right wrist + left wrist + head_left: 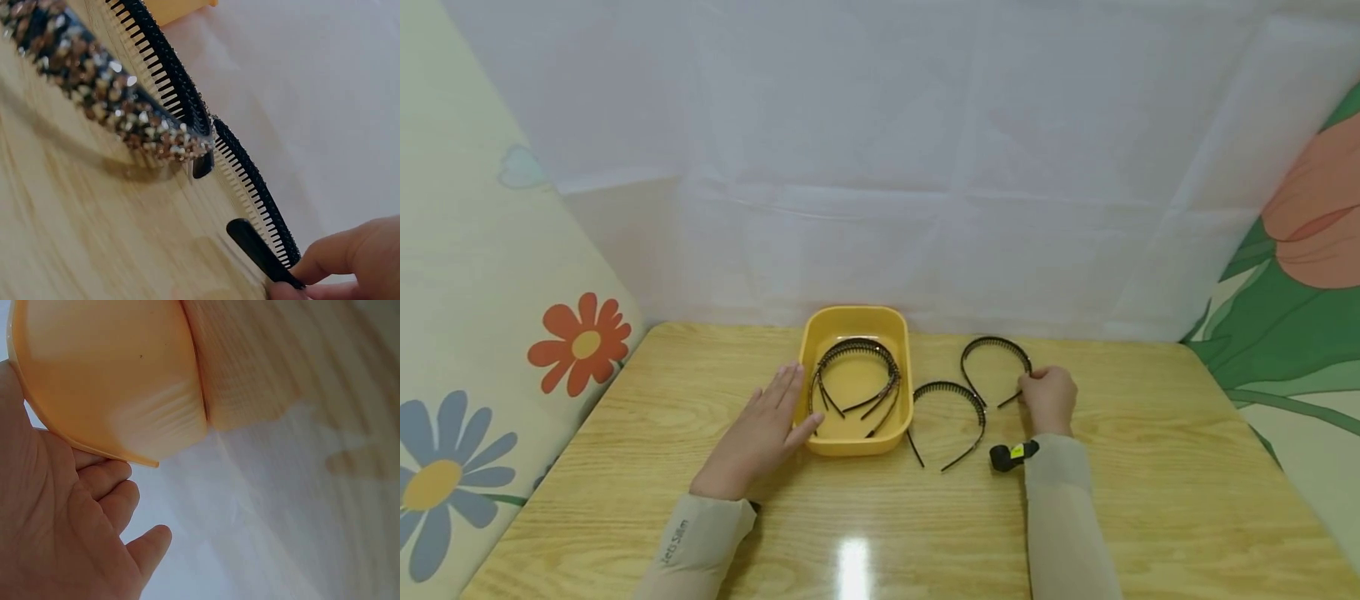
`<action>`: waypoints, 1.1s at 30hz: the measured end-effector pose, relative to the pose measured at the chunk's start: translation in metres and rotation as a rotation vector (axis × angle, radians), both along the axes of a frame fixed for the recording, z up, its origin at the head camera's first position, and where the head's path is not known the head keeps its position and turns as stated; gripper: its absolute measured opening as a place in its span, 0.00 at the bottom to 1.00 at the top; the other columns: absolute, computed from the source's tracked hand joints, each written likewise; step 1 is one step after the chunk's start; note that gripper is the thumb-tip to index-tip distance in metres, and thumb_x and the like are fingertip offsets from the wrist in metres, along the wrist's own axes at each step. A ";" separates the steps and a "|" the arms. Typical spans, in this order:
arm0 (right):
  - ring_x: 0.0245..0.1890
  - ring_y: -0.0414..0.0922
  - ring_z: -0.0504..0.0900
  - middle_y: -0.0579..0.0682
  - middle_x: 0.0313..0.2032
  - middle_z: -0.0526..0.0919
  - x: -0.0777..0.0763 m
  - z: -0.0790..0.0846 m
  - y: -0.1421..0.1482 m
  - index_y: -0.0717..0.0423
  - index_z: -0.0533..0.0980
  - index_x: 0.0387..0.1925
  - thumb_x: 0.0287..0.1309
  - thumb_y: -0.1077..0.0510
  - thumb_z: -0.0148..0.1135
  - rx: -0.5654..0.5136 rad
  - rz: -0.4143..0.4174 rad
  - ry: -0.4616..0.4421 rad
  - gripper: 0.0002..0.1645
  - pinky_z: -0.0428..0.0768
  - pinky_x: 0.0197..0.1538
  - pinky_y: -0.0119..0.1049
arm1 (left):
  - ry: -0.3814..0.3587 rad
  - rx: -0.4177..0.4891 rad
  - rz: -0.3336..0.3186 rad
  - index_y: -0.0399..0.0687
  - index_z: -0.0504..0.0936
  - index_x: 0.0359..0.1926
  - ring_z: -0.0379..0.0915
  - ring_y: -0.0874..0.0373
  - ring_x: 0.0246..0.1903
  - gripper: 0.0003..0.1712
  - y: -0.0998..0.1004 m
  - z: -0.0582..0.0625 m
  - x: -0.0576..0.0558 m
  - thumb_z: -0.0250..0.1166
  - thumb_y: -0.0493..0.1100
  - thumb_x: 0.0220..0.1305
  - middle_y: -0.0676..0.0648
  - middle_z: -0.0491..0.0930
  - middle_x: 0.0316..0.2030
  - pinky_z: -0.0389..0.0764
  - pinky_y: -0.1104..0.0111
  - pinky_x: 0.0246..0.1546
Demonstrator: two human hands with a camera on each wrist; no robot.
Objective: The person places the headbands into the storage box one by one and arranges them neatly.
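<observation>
Fingers of right hand [1051, 400] pinching one leg of black headband [992, 340] on wooden table [940, 533], left hand [766, 429] slanting inward, back up, fingers straight against left side of yellow bin [853, 448], thumb spread, second headband [945, 386] between, others [857, 343] inside bin.

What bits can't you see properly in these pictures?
Headbands in the yellow tray, head view: they overlap, so I can't count them surely.
Nearest headband, right wrist view: cut off at the top left corner.
Right hand, right wrist view: cut off by the right edge.
Sleeve writing, head view: too small to read surely.
</observation>
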State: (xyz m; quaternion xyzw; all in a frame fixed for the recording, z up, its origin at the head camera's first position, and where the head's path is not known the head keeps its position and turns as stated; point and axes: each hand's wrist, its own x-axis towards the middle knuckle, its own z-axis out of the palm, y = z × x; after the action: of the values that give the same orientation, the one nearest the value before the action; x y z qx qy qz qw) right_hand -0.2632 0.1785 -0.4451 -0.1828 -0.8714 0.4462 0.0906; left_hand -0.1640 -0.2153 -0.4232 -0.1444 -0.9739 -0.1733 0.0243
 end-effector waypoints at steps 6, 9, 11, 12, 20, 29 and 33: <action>0.23 0.48 0.87 0.71 0.41 0.85 -0.001 0.000 0.001 0.75 0.80 0.45 0.62 0.64 0.61 -0.062 -0.006 0.010 0.15 0.85 0.42 0.47 | 0.011 -0.006 -0.005 0.31 0.44 0.79 0.38 0.38 0.78 0.46 0.000 0.000 0.000 0.45 0.62 0.80 0.33 0.43 0.79 0.47 0.40 0.75; 0.19 0.42 0.85 0.71 0.41 0.85 -0.001 0.000 0.002 0.74 0.79 0.45 0.63 0.63 0.61 -0.084 0.002 0.009 0.15 0.85 0.39 0.42 | 0.011 -0.006 -0.005 0.32 0.44 0.79 0.38 0.38 0.78 0.47 0.000 0.000 0.000 0.44 0.63 0.80 0.34 0.43 0.79 0.47 0.41 0.75; 0.19 0.41 0.83 0.69 0.38 0.86 -0.002 0.000 0.004 0.74 0.79 0.44 0.63 0.62 0.61 -0.088 0.007 0.008 0.16 0.84 0.39 0.40 | 0.011 -0.006 -0.007 0.32 0.44 0.79 0.38 0.38 0.78 0.47 0.000 0.000 -0.001 0.44 0.63 0.79 0.34 0.43 0.79 0.47 0.41 0.75; 0.19 0.40 0.83 0.67 0.36 0.86 -0.002 0.000 0.005 0.73 0.80 0.44 0.63 0.61 0.61 -0.090 0.010 0.005 0.16 0.84 0.38 0.40 | 0.010 -0.006 -0.007 0.32 0.44 0.79 0.38 0.38 0.78 0.47 0.000 0.000 -0.001 0.44 0.63 0.79 0.34 0.43 0.79 0.47 0.40 0.75; 0.17 0.36 0.79 0.47 0.21 0.82 -0.005 0.001 0.015 0.71 0.83 0.45 0.59 0.62 0.60 -0.327 0.006 -0.047 0.17 0.81 0.25 0.28 | 0.002 -0.001 -0.006 0.31 0.45 0.79 0.38 0.37 0.78 0.46 -0.001 0.000 -0.001 0.46 0.62 0.79 0.33 0.44 0.79 0.48 0.40 0.74; 0.19 0.37 0.82 0.48 0.22 0.84 -0.002 0.005 0.019 0.80 0.77 0.51 0.65 0.65 0.60 -0.629 0.064 -0.059 0.20 0.85 0.29 0.28 | -0.007 0.005 -0.005 0.31 0.45 0.79 0.38 0.38 0.78 0.47 -0.002 -0.001 -0.002 0.47 0.62 0.79 0.33 0.43 0.79 0.48 0.39 0.74; 0.20 0.36 0.82 0.50 0.24 0.85 -0.002 0.006 0.020 0.82 0.74 0.54 0.66 0.67 0.60 -0.678 0.088 -0.053 0.22 0.85 0.29 0.28 | -0.010 0.008 -0.005 0.31 0.44 0.79 0.38 0.38 0.78 0.47 -0.002 -0.001 -0.001 0.46 0.62 0.79 0.33 0.43 0.79 0.48 0.39 0.74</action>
State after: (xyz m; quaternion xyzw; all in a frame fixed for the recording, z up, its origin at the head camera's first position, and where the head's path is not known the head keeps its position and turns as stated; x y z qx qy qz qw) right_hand -0.2653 0.1990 -0.4390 -0.1764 -0.6826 0.7089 -0.0173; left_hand -0.1652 -0.2169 -0.4238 -0.1459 -0.9730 -0.1780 0.0197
